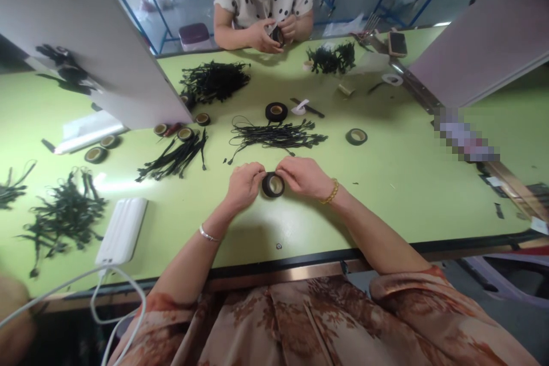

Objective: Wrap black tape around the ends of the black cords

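A roll of black tape [273, 185] is between my hands over the green table [300, 226]. My left hand [246, 184] is closed in a pinch at the roll's upper left edge. On the upper right side, my right hand [303, 176] pinches too, its fingertips at the roll's edge. Whether a loose strip lies between the fingertips is too small to tell. Just beyond my hands lies a bundle of thin black cables [278, 135], and behind it another black tape roll [276, 111] lies flat.
A white power bank [122, 231] with a cable is at the left, near dark cable piles [66, 211]. Another tape roll [357, 136] lies right. Across the table a person's hands [277, 34] hold a black roll. Upright panels [137, 63] flank the table.
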A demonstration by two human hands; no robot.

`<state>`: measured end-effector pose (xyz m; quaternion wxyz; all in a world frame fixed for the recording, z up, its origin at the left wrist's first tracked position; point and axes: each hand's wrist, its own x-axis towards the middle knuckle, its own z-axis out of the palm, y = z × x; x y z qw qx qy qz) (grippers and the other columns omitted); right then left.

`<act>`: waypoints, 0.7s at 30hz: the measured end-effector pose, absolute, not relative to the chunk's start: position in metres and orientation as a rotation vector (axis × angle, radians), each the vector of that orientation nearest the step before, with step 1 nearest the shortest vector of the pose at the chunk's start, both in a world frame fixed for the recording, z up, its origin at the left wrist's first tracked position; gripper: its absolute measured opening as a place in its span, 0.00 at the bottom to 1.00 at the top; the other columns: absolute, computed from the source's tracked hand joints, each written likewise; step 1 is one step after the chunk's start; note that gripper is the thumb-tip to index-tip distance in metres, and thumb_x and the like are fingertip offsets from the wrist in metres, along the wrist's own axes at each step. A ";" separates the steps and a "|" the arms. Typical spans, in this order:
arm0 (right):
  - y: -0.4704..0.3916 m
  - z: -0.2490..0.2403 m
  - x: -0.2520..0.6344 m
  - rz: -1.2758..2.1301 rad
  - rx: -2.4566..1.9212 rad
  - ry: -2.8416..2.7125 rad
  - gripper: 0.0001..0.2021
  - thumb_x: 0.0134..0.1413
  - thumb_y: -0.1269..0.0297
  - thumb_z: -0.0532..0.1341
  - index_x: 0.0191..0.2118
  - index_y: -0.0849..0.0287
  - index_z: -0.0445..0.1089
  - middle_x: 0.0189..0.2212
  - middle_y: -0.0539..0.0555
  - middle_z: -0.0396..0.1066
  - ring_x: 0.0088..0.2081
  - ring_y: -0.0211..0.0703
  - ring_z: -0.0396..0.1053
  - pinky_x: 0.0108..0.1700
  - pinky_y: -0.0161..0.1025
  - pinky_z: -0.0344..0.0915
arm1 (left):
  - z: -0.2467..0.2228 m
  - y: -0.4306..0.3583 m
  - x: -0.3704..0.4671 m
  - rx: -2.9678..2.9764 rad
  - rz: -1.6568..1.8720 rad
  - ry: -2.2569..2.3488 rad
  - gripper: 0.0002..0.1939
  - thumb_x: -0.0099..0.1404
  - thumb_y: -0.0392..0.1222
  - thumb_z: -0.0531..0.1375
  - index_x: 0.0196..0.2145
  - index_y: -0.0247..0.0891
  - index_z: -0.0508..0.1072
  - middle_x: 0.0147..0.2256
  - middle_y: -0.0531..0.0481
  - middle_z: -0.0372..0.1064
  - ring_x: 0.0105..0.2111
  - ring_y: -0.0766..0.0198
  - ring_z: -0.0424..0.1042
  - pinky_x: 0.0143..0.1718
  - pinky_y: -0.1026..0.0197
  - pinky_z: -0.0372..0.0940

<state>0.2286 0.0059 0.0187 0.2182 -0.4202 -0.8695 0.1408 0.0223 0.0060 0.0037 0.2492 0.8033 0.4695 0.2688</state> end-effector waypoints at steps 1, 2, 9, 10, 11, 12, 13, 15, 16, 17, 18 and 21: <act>0.006 0.019 0.229 0.397 -1.200 -2.401 0.12 0.65 0.62 0.51 0.35 0.59 0.70 0.29 0.57 0.73 0.30 0.44 0.65 0.32 0.39 0.55 | 0.005 0.006 0.022 2.324 0.684 1.311 0.11 0.70 0.42 0.51 0.33 0.38 0.69 0.32 0.48 0.69 0.34 0.60 0.64 0.41 0.56 0.56; 0.006 0.020 0.229 0.412 -1.240 -2.392 0.12 0.64 0.62 0.52 0.34 0.59 0.69 0.28 0.56 0.72 0.29 0.43 0.64 0.31 0.39 0.54 | 0.006 0.004 0.023 2.445 0.630 1.343 0.11 0.70 0.42 0.51 0.32 0.38 0.69 0.32 0.46 0.70 0.35 0.59 0.64 0.41 0.55 0.56; 0.006 0.028 0.226 0.731 -1.332 -2.190 0.15 0.63 0.62 0.52 0.27 0.60 0.66 0.22 0.53 0.70 0.24 0.38 0.61 0.30 0.36 0.52 | 0.010 -0.011 0.035 2.547 0.386 1.568 0.12 0.72 0.38 0.46 0.36 0.39 0.67 0.35 0.45 0.69 0.35 0.58 0.66 0.31 0.58 0.54; 0.006 0.029 0.227 0.772 -1.317 -2.167 0.15 0.63 0.62 0.52 0.25 0.60 0.66 0.22 0.53 0.70 0.24 0.38 0.61 0.31 0.36 0.52 | 0.010 -0.011 0.034 2.555 0.366 1.527 0.11 0.72 0.39 0.46 0.36 0.39 0.67 0.34 0.45 0.69 0.34 0.59 0.66 0.30 0.58 0.54; 0.005 0.030 0.227 0.811 -1.301 -2.152 0.16 0.62 0.62 0.53 0.24 0.60 0.65 0.22 0.53 0.70 0.25 0.37 0.61 0.31 0.36 0.52 | 0.011 -0.010 0.033 2.574 0.350 1.467 0.11 0.72 0.41 0.47 0.36 0.39 0.67 0.33 0.46 0.69 0.34 0.59 0.66 0.30 0.59 0.55; 0.005 0.030 0.227 0.850 -1.287 -2.143 0.16 0.62 0.62 0.53 0.24 0.60 0.65 0.22 0.52 0.70 0.25 0.37 0.61 0.31 0.36 0.53 | 0.011 -0.009 0.031 2.599 0.340 1.401 0.11 0.71 0.43 0.48 0.36 0.38 0.67 0.32 0.47 0.69 0.33 0.60 0.67 0.30 0.59 0.55; 0.006 0.030 0.227 0.887 -1.279 -2.134 0.16 0.61 0.62 0.53 0.23 0.60 0.65 0.22 0.52 0.70 0.25 0.37 0.60 0.31 0.36 0.53 | 0.010 -0.007 0.029 2.629 0.334 1.335 0.11 0.71 0.44 0.49 0.36 0.38 0.67 0.31 0.47 0.69 0.32 0.60 0.67 0.30 0.59 0.55; 0.007 0.030 0.227 0.968 -1.277 -2.117 0.17 0.60 0.60 0.54 0.22 0.61 0.66 0.21 0.51 0.67 0.24 0.36 0.59 0.31 0.35 0.53 | 0.009 -0.003 0.025 2.702 0.324 1.252 0.11 0.71 0.44 0.49 0.35 0.38 0.67 0.30 0.47 0.68 0.31 0.60 0.67 0.29 0.59 0.54; 0.008 0.030 0.227 1.018 -1.279 -2.102 0.17 0.60 0.59 0.54 0.22 0.61 0.66 0.20 0.50 0.66 0.24 0.35 0.58 0.31 0.35 0.53 | 0.008 -0.001 0.023 2.746 0.315 1.240 0.11 0.71 0.43 0.49 0.35 0.38 0.68 0.29 0.47 0.68 0.31 0.60 0.67 0.27 0.59 0.53; 0.009 0.030 0.227 1.083 -1.282 -2.081 0.18 0.59 0.58 0.54 0.22 0.61 0.66 0.20 0.50 0.65 0.24 0.35 0.58 0.31 0.35 0.53 | 0.007 -0.001 0.022 2.794 0.304 1.241 0.12 0.71 0.42 0.48 0.35 0.37 0.68 0.29 0.46 0.68 0.30 0.60 0.67 0.26 0.59 0.51; 0.011 0.030 0.228 1.165 -1.285 -2.055 0.18 0.59 0.57 0.55 0.22 0.61 0.66 0.19 0.49 0.64 0.24 0.35 0.57 0.30 0.35 0.53 | 0.006 -0.001 0.022 2.844 0.291 1.248 0.11 0.71 0.40 0.48 0.35 0.37 0.68 0.29 0.45 0.68 0.30 0.59 0.67 0.24 0.59 0.49; 0.015 0.032 0.233 1.462 -1.302 -1.986 0.19 0.57 0.52 0.56 0.23 0.61 0.67 0.18 0.47 0.62 0.22 0.33 0.55 0.29 0.35 0.51 | 0.004 -0.004 0.024 2.975 0.272 1.230 0.10 0.69 0.36 0.49 0.34 0.36 0.69 0.28 0.44 0.67 0.29 0.58 0.66 0.22 0.58 0.43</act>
